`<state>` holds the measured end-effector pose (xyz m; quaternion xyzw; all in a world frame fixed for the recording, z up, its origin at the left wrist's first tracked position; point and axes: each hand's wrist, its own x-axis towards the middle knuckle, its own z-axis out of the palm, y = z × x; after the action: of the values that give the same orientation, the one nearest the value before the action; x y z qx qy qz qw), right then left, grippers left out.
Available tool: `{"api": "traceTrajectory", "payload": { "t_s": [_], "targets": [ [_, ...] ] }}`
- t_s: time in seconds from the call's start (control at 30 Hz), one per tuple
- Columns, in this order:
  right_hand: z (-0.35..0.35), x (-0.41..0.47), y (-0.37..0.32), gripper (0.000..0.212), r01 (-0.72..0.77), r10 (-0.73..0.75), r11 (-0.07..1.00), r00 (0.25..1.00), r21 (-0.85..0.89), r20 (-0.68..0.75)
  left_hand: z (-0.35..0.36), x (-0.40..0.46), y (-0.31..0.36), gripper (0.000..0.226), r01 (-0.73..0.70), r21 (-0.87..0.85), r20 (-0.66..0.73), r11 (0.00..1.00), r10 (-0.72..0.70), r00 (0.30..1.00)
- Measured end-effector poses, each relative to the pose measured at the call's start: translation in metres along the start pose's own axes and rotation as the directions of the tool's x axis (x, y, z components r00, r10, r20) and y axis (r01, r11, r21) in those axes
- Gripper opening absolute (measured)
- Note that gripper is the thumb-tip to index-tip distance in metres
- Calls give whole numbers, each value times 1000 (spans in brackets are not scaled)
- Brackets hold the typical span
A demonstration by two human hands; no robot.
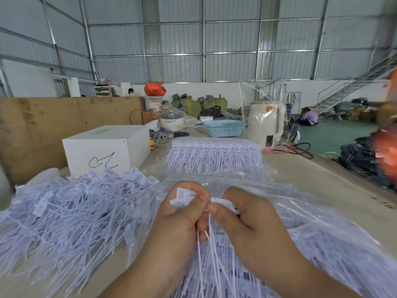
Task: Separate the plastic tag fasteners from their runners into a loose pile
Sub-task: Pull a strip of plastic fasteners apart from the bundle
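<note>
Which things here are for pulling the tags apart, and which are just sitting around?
For the job:
left hand
right hand
held fasteners
loose pile
stacked fasteners in plastic

Just lying about:
white box
blue basket
kettle
rice cooker

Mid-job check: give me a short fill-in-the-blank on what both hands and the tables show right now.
1. The left hand and right hand together pinch a strip of white ____.
2. The loose pile of fasteners lies to the person's ____.
3. The white box has a scribble drawn in ____ ink.
4. Beyond the bagged fasteners sits a ____ basket.

Missing words: fasteners; left; black; blue
</note>
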<state>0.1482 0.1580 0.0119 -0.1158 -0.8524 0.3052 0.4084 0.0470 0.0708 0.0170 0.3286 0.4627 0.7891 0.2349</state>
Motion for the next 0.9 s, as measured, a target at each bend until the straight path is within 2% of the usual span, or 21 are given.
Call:
{"api": "traceTrajectory", "payload": {
  "t_s": [0.07, 0.13, 0.17, 0.2, 0.23, 0.3, 0.33, 0.4, 0.57, 0.63, 0.73, 0.8, 0.9],
  "targets": [
    [1, 3, -6, 35, -47, 57, 996, 990, 79, -132, 4, -2, 1, 11, 41, -85, -49, 996, -45, 998],
    [-11, 10, -8, 39, -84, 153, 968, 943, 235, -295, 3, -3, 4, 10, 98, -164, -69, 981, -111, 991],
    [-18, 13, -9, 43, -75, 172, 955, 930, 288, -325, 1, -3, 7, 9, 113, -183, -71, 977, -127, 989],
    [-25, 13, -8, 46, -67, 166, 947, 939, 314, -301, -2, -2, 9, 7, 122, -187, -63, 975, -136, 989],
    [-29, 11, -6, 48, -67, 143, 943, 966, 325, -216, -4, -1, 11, 2, 133, -186, -57, 973, -146, 988],
    [-25, 4, -6, 34, -75, 62, 939, 997, 335, 49, -5, -1, 14, 20, 152, -181, -16, 972, -158, 987],
    [-19, 0, -6, 25, -71, 17, 946, 985, 317, 171, -4, -3, 14, 30, 159, -164, 18, 974, -158, 987],
    [-10, -3, -6, 29, -15, -65, 958, 961, 286, 270, 0, -7, 13, 37, 175, -101, 81, 979, -168, 983],
    [-10, -2, -8, 33, 10, -100, 940, 963, 340, 248, 2, -10, 11, 39, 238, -63, 207, 969, -220, 953],
    [-10, -2, -6, 34, -5, -78, 951, 963, 310, 257, 1, -11, 12, 30, 266, -9, 232, 964, -257, 938],
    [-9, -3, -3, 39, 26, -72, 981, 969, 192, 238, -1, -9, 13, 11, 217, 138, 241, 966, -245, 939],
    [-8, -4, 0, 44, 41, -61, 994, 976, 97, 209, -4, -6, 11, 21, 160, 226, 217, 961, -210, 953],
    [-8, -4, 0, 57, 41, -27, 998, 974, -56, 223, -8, -2, 9, 24, 177, 280, 196, 943, -237, 951]
  ]
}}
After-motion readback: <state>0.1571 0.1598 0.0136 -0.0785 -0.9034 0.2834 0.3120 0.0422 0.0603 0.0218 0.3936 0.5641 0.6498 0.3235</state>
